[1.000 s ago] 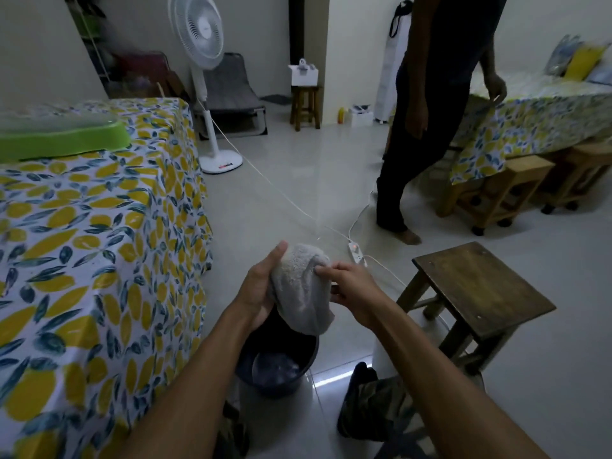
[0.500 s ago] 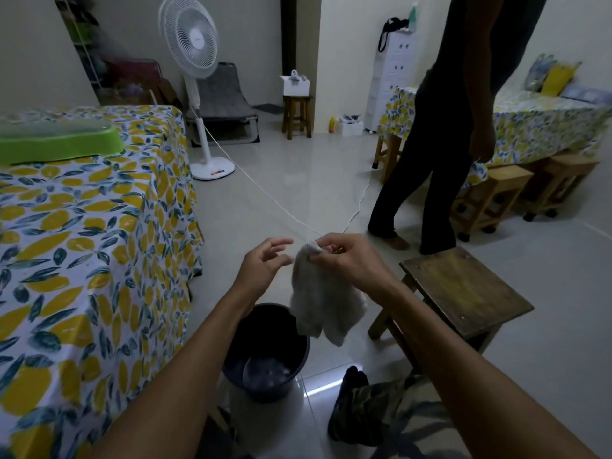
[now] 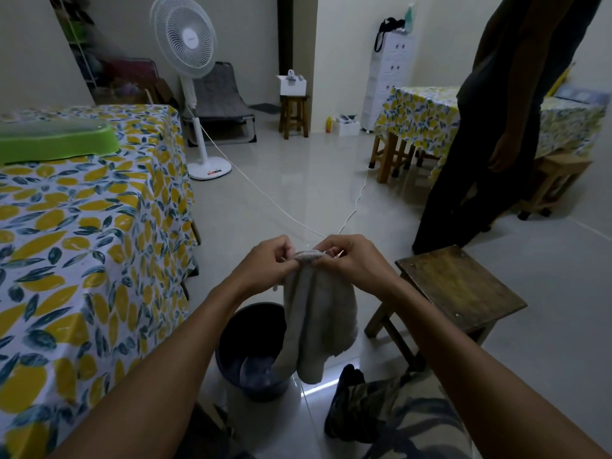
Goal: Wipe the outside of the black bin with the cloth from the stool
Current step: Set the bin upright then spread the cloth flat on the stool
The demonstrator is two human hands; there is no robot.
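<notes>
A pale grey cloth [image 3: 318,319] hangs down in front of me, pinched along its top edge by both hands. My left hand [image 3: 270,261] grips the left corner and my right hand [image 3: 352,260] grips the right corner, close together. Below the cloth stands the black bin [image 3: 246,342] on the floor, upright, its lower right side hidden by the hanging cloth. The dark wooden stool [image 3: 457,289] stands to the right of the bin with a bare top.
A table with a lemon-print cloth [image 3: 82,243] fills the left, with a green tray [image 3: 56,142] on it. A person in dark clothes [image 3: 490,144] stands behind the stool. A white fan [image 3: 193,84] and its cord [image 3: 265,195] cross the floor ahead.
The cloth was bunched in both hands, then held by the right hand alone. Now my left hand has taken the other corner and the cloth hangs spread out.
</notes>
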